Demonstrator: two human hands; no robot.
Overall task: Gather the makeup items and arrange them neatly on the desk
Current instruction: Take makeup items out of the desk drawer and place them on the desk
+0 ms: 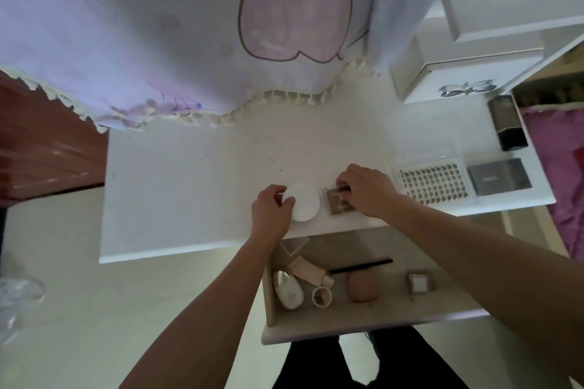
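Sitting side by side near the front edge of the counter [189,183], the white round jar [306,204] is gripped by the curled left hand [272,210] and the small clear compact [338,204] pinched by the right hand [368,191] (both probably light, rigid, slick; hold by the sides).

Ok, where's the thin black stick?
Head view, lower centre: the black stick lies in the open drawer, right of the beige tube and just beyond the brown oval puff.
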